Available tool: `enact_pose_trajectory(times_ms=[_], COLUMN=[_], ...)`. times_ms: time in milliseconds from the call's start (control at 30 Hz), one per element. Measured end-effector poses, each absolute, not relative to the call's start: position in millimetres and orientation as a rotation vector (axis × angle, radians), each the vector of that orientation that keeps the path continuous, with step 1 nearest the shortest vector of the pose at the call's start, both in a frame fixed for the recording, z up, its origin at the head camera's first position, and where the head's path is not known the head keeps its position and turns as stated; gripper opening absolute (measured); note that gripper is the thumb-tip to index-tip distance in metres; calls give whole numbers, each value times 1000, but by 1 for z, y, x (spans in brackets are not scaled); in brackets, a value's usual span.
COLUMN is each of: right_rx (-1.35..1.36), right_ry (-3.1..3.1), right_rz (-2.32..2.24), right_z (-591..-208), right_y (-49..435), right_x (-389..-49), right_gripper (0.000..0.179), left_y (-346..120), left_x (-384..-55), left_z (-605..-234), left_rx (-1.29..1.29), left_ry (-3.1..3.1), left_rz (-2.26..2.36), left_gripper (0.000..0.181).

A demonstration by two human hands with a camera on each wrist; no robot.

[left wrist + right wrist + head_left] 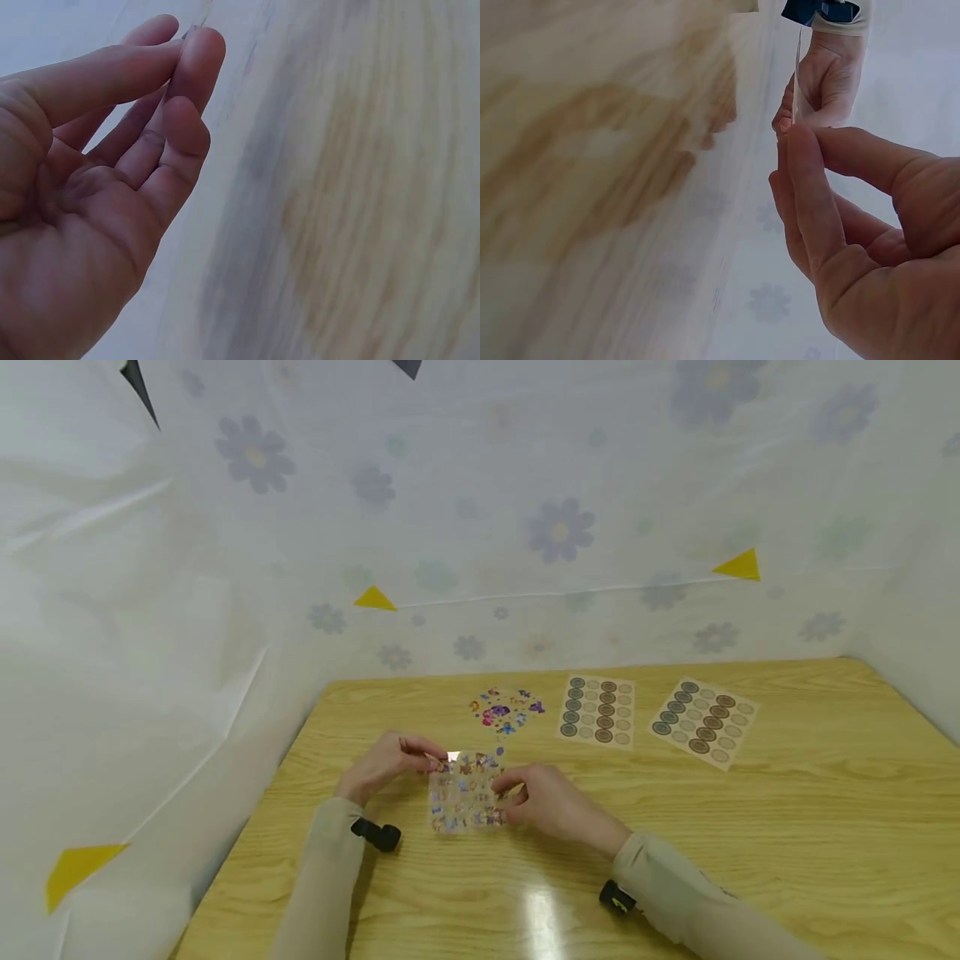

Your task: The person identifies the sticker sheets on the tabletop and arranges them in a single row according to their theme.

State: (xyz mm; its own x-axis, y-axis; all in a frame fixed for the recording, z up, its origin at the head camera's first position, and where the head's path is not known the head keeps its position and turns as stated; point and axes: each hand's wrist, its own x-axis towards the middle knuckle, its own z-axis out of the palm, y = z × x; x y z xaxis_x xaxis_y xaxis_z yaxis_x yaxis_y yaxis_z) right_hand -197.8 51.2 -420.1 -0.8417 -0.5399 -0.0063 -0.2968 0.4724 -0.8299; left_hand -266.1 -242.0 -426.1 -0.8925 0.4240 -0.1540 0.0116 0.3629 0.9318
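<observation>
Both hands hold a clear sheet of small colourful stickers [467,795] above the table. My left hand [384,766] pinches its upper left corner between thumb and fingertips. At the right edge, my right hand [553,800] grips the sheet between thumb and forefinger. The right wrist view shows the thin sheet [798,82] nearly edge-on, running from the right fingertips towards the other hand. In the left wrist view, thumb and forefinger meet at the tips, and the sheet is barely visible there. Just beyond the sheet lies a cluster of loose colourful stickers [500,711].
Two beige sheets with rows of round stickers, one upright [597,712] and one tilted [706,722], lie at the back right of the wooden table [787,860]. A flowered white sheet [465,527] hangs behind, with yellow triangles [738,566] on it.
</observation>
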Motion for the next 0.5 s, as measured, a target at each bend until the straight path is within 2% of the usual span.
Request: enact_pose_trajectory(times_ms=[500], right_rx=[-805], right_ry=[2571], right_rz=[-1096], right_z=[-422], right_y=[44], right_x=[-199], right_gripper=[40], left_y=[-231], left_x=[-268], left_z=[-431], left_rx=[423], left_ry=[2445], left_rz=[1359], left_gripper=[20])
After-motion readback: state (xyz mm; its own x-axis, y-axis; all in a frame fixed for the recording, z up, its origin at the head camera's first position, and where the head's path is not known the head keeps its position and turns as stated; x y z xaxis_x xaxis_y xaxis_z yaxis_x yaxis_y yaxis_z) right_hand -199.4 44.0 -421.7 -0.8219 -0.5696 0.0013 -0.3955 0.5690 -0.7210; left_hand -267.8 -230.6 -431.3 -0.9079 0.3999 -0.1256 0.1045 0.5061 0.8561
